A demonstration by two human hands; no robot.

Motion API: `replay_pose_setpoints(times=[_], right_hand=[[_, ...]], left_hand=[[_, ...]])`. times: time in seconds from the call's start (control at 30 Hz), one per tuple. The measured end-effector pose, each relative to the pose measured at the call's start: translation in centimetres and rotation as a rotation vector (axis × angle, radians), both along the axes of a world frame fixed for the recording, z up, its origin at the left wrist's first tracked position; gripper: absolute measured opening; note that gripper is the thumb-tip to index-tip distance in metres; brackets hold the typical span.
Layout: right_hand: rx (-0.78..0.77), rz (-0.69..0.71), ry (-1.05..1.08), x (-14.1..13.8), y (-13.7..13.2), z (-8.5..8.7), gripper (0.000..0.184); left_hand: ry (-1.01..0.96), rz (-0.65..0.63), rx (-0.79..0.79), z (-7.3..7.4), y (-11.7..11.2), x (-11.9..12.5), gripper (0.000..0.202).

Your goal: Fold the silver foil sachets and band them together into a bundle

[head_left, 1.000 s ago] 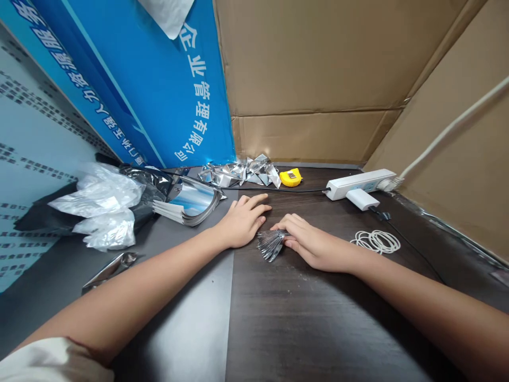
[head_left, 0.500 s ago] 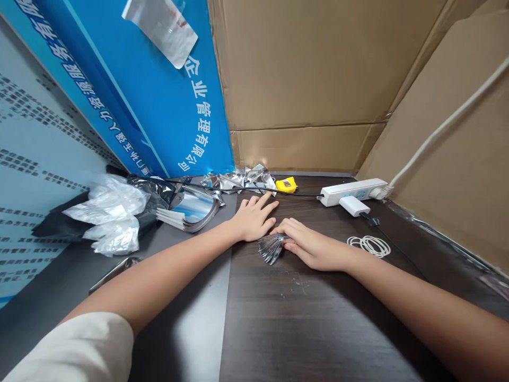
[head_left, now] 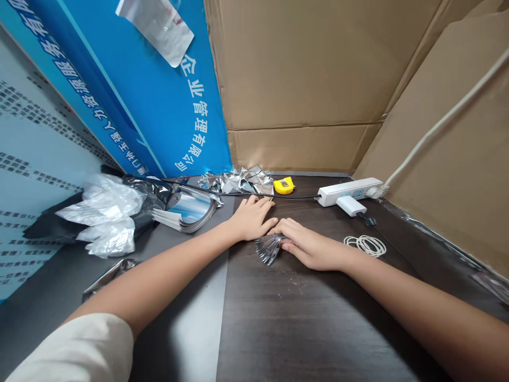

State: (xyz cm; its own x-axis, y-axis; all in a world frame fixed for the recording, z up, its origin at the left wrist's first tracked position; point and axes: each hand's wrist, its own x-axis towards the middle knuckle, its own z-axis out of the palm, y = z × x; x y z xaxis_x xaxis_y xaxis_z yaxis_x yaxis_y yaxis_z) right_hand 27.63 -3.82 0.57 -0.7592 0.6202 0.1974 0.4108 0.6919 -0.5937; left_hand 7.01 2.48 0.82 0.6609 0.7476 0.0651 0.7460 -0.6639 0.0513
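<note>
With my right hand (head_left: 314,246) pinching the fanned foil stack (head_left: 269,248) mid-table and my left hand (head_left: 251,218) flat beside it, fingers spread, I judge a loose pinch could let the slick pieces slide apart across the table (head_left: 302,318).

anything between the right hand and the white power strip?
Head view: bare dark tabletop only. The right hand pins the fanned foil stack; the power strip lies apart behind it, the white cord coil off to the side.
</note>
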Motion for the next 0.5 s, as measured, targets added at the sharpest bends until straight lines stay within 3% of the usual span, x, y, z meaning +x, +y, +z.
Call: replay_pose_setpoints(times=[0.17, 0.33, 0.5], right_hand=[[-0.054, 0.041, -0.019, 0.5, 0.4, -0.1, 0.024], [-0.118, 0.073, 0.017, 1.1, 0.8, 0.0, 0.028], [-0.126, 0.014, -0.039, 2.1, 1.2, 0.2, 0.029]], left_hand=[[-0.227, -0.045, -0.03, -0.6, -1.6, -2.9, 0.045], [-0.321, 0.02, -0.034, -0.7, -3.3, -5.7, 0.028], [-0.426, -0.024, -0.07, -0.8, -3.4, -7.2, 0.014]])
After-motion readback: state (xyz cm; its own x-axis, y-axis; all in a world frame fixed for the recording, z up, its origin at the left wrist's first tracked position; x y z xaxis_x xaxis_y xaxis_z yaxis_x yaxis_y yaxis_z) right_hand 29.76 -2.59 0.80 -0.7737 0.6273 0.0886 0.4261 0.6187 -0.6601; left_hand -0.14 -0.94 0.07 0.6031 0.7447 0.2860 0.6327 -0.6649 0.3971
